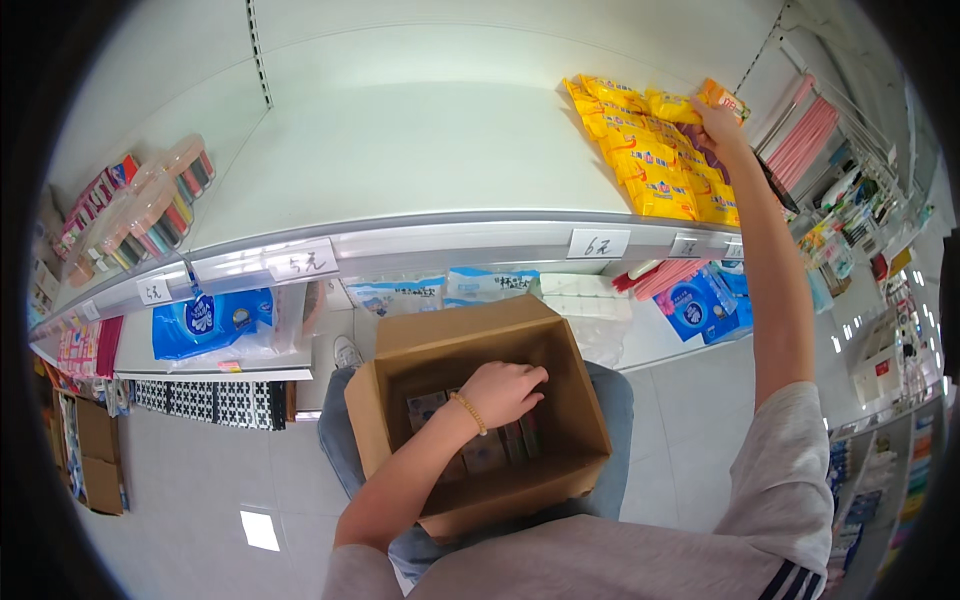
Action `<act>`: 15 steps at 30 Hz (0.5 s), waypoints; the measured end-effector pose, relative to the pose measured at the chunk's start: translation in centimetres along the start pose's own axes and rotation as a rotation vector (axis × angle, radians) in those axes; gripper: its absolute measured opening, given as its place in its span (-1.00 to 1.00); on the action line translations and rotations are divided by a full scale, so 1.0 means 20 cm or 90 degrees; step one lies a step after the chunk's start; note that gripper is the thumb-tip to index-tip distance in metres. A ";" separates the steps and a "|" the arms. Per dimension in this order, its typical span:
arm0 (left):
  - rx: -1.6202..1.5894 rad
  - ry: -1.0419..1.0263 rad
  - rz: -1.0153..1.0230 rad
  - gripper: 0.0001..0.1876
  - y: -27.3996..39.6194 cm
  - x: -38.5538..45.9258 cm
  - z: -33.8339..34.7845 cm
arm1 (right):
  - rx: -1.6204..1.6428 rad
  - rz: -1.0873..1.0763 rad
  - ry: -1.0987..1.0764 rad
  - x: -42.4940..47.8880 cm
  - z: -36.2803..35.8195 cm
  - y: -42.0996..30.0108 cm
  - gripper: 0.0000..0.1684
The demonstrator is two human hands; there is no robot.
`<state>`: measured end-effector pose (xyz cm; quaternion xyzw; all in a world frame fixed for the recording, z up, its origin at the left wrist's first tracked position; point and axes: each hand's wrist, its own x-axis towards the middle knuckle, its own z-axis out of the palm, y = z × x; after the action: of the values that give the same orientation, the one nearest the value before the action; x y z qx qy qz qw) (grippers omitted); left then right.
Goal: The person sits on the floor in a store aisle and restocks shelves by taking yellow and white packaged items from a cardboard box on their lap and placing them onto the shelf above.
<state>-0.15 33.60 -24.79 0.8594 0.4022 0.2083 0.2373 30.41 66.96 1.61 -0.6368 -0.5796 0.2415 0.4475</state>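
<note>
My right hand (721, 131) pinches a yellow packet (673, 106) at the back of the rows of yellow packets (651, 161) on the white shelf (420, 150). An orange packet (724, 99) stands just behind that hand. Over my lap sits an open cardboard box (472, 330). My left hand (504, 394), with a beaded bracelet at the wrist, is inside its opening with bent fingers. Several small boxed items (484, 454) lie in the bottom, partly hidden by this hand. Whether its fingers touch anything is hidden.
Clear tubs of coloured items (161, 214) stand at the shelf's left end. A front rail (450, 244) carries handwritten price cards. Below are blue packs (214, 322), white tissue packs (585, 296) and pink-handled brushes (675, 277). Another carton (97, 457) rests on the floor.
</note>
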 end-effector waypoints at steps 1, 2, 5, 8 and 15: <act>0.004 -0.009 -0.015 -0.77 0.01 -0.01 -0.01 | -0.013 0.007 0.002 0.04 0.03 0.03 -0.55; -0.002 -0.010 -0.017 -0.77 0.02 -0.01 -0.03 | -0.028 0.014 0.006 0.07 0.05 0.05 -0.54; -0.018 -0.019 -0.023 -0.75 0.03 -0.02 -0.04 | -0.023 -0.018 0.024 0.08 0.09 0.12 -0.45; -0.010 -0.030 -0.035 -0.73 0.02 -0.02 -0.03 | -0.394 -0.173 0.133 0.02 0.12 0.10 -0.41; 0.046 -0.093 -0.067 -0.70 -0.01 -0.04 0.01 | -0.557 -0.285 0.064 -0.05 0.17 0.08 -0.50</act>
<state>-0.67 33.08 -25.26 0.8580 0.4357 0.1178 0.2451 28.24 67.15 -1.55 -0.6358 -0.7269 -0.1573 0.2064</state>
